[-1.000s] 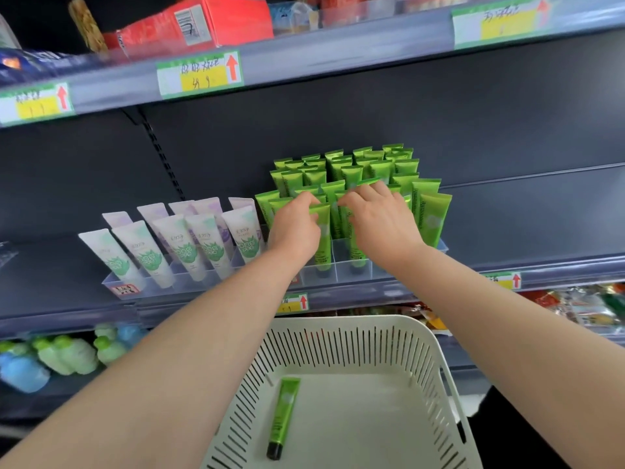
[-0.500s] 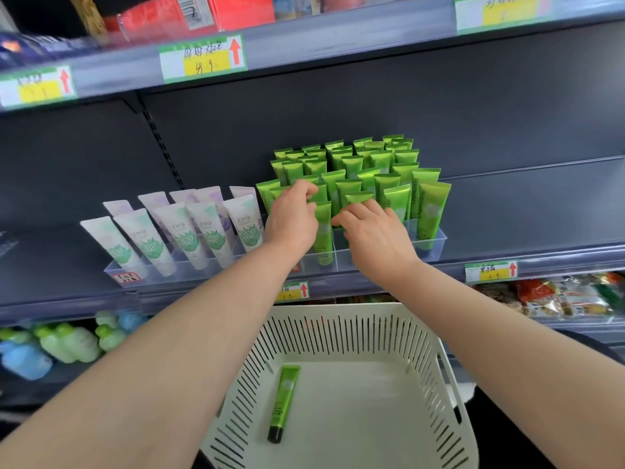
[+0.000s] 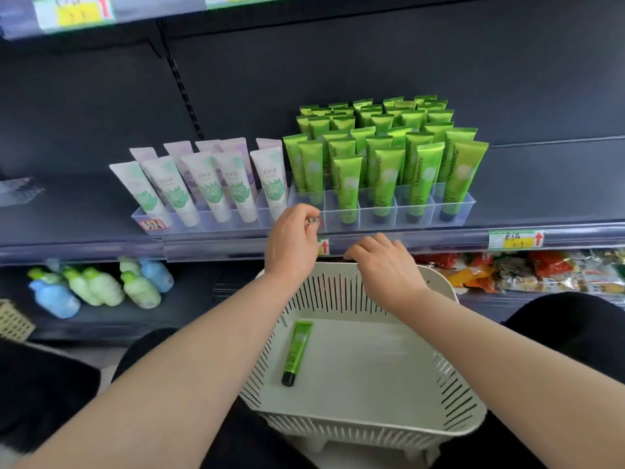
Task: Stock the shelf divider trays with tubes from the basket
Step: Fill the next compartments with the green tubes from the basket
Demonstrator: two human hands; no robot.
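Green tube (image 3: 297, 352) (single) in basket (image 3: 466, 411); left hand (image 3: 292, 245) by tray (image 3: 419, 211).

I get one view, the head camera, riding on the person and tilted forward and down. It faces the dark shelf (image 3: 422, 236) square-on from close range. The clear divider tray (image 3: 395, 220) sits toward 12 o'clock and the white basket (image 3: 338, 292) lies just under the lens at 6. The arm to the left hand (image 3: 291, 245) runs up from 7 o'clock, and the arm to the right hand (image 3: 385, 269) from 5. The wide lens bows the shelf's front rail.
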